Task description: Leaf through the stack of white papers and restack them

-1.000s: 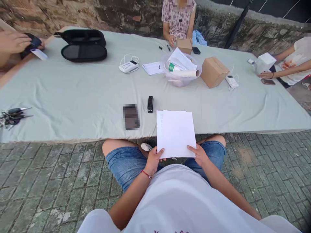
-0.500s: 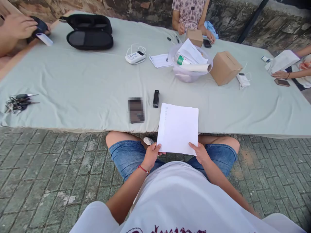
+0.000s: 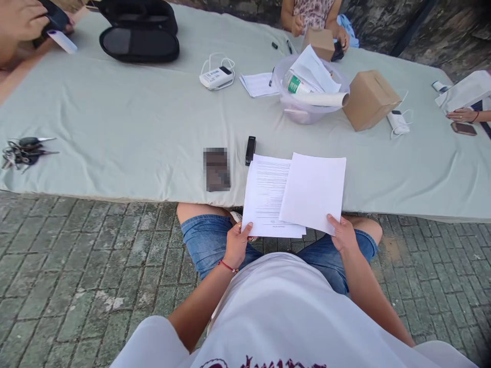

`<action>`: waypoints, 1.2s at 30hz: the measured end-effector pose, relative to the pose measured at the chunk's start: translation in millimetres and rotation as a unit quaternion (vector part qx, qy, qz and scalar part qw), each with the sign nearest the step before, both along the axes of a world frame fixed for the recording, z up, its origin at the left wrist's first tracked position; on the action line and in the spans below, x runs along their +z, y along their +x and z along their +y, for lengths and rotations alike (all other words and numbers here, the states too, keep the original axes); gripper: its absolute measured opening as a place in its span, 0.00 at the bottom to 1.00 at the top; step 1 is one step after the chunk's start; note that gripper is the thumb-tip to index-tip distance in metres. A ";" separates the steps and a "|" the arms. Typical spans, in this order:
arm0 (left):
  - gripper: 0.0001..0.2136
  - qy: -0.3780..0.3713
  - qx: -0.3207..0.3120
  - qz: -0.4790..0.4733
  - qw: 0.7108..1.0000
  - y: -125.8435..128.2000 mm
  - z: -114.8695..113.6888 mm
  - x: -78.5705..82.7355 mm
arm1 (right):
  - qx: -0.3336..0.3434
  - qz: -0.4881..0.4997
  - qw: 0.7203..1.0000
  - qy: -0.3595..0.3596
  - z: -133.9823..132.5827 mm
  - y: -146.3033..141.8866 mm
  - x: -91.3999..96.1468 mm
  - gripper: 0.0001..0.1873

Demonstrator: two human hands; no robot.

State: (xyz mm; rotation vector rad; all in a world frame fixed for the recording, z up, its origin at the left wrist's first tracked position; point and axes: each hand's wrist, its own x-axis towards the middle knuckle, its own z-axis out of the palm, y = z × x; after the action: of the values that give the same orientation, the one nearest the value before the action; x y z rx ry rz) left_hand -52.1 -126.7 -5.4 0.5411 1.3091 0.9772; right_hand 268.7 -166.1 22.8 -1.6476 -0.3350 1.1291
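My left hand (image 3: pixel 237 244) grips the lower left corner of some printed sheets of paper (image 3: pixel 264 197), thumb on top and fingers beneath. The upper printed sheet shows lines of text, and another edge peeks out under it. In my right hand (image 3: pixel 342 234) is a blank-faced sheet of paper (image 3: pixel 314 191), pinched at its lower right corner. It overlaps the right side of the printed sheets; whether more than one sheet is in this hand I cannot tell. Both lots lie over my lap and the table's front edge. Just beyond them is a small black device (image 3: pixel 250 150).
On the cloth-covered table (image 3: pixel 126 138) are a pixelated dark item (image 3: pixel 217 169), keys (image 3: pixel 26 152), a black case (image 3: pixel 140 43), a white device with a cord (image 3: pixel 217 77), a tub of papers and a roll (image 3: pixel 303 115), and a cardboard box (image 3: pixel 370 99). Other people sit around the table.
My right hand has moved right with the blank-faced sheet, sliding it off the stack and uncovering the printed page. My left hand keeps hold of the rest. The view has shifted slightly.
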 end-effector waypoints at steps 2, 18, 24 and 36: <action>0.19 -0.012 -0.011 -0.005 1.000 5.0 -0.3 3.8 | 0.011 0.016 1.000 0.001 2.5 -3.0 4.0 0.22; 0.23 -0.081 -0.086 -0.016 0.993 22.2 -8.0 2.3 | 0.151 -0.134 0.976 -0.081 -11.9 7.1 -13.4 0.24; 0.22 -0.095 -0.090 -0.036 0.991 24.0 -10.1 3.9 | 0.160 0.090 0.978 -0.094 -8.1 -3.7 -15.7 0.24; 0.17 -0.116 -0.128 -0.151 0.973 16.4 -3.3 -2.2 | 0.154 -0.017 0.987 -0.035 2.0 6.7 -12.1 0.22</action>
State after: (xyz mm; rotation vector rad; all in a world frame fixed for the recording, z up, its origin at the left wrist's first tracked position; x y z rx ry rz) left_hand -35.7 -130.0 -7.7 0.3541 1.0333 0.6523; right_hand 275.4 -164.1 10.7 -1.7172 -0.5921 1.3556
